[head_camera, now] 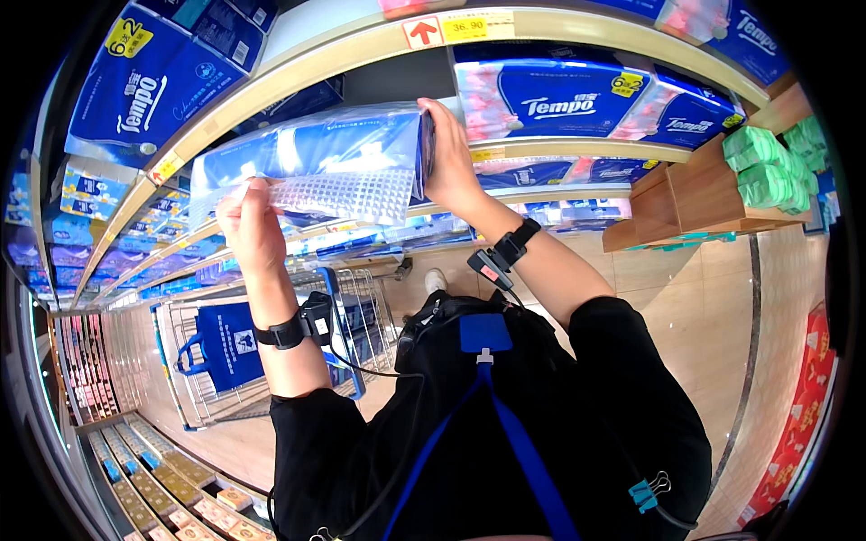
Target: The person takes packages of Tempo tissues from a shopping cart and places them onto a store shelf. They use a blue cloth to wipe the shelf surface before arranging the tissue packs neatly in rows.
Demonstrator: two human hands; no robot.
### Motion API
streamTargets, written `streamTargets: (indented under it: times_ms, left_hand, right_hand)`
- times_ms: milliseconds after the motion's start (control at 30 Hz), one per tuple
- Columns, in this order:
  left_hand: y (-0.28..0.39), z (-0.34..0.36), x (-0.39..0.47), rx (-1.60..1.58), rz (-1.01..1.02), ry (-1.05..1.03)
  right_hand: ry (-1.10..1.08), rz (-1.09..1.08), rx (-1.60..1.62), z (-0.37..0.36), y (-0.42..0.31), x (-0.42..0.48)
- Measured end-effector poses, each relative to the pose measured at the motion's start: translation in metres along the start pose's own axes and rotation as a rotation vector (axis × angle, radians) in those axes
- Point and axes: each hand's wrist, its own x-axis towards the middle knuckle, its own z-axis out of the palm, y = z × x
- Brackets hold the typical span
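Note:
A blue Tempo tissue multipack (pixel 311 152) in clear plastic wrap lies tilted between my two hands, at the front of a shelf. My left hand (pixel 254 216) pinches the wrap at the pack's near left side, where a checked strip of the plastic shows. Flat against the right end of the pack is my right hand (pixel 450 155), its fingertips at the upper corner. To the right of that hand, pink-and-blue Tempo packs (pixel 555 101) stand on the same shelf unit. The far side of the held pack is hidden.
A price rail (pixel 541 26) curves above the hands. A metal shopping cart (pixel 203 399) with a blue bag (pixel 230 345) stands at lower left. Green-wrapped packs (pixel 768 166) sit on a wooden shelf (pixel 703 189) at right. Lower left holds a display of small boxes (pixel 162 473).

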Motion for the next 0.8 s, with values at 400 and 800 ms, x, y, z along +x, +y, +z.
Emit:
streamTargets:
  times_ms: [400,800]
  left_hand:
    - [-0.106,-0.061,0.052,0.061,-0.368,-0.225]
    - [-0.224,-0.129,0.091,0.118,-0.38,-0.173]
  right_hand:
    - [-0.304,0.424,0.056,0.059,0.088,0.041]
    - [-0.268,0.639,-0.047,0.058,0.091,0.058]
